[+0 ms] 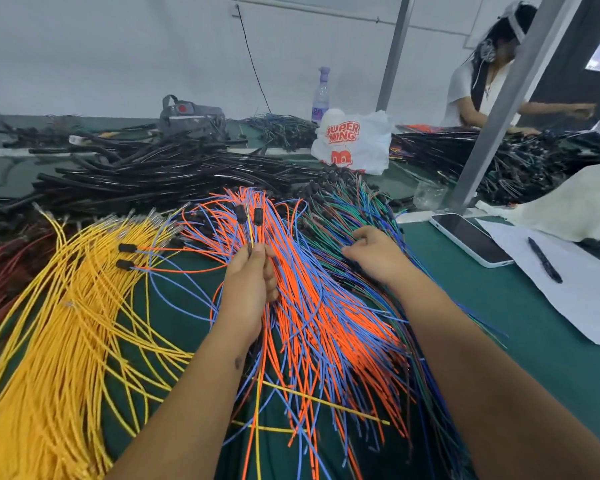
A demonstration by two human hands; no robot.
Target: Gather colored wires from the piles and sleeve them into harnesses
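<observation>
Two bare forearms reach in from the near edge of the green-covered counter (520,306). Of the hands, the left hand (248,289) is clenched round a few thin wires, a yellow one among them, with two small black sleeved ends (249,213) standing above the fist. The right hand (374,251) lies fingers-down in the pile of green and blue wires (347,209); whether it grips any strand is hidden by the tangle. Between the arms fans the pile of orange and light-blue wires (319,323), thin and stiff, overlapping the green-blue one. A thick pile of yellow wires with metal tips (66,334) spreads toward the near left corner, its lower end cut off. Dark red wires (0,271) show partly at the left edge. Black sleeved harnesses (153,174) heap toward the far edge. Near the right edge lie a white-cased phone (471,239), a dark pen (544,259) on white paper (586,299), and a white printed plastic bag (354,142) farther back.
</observation>
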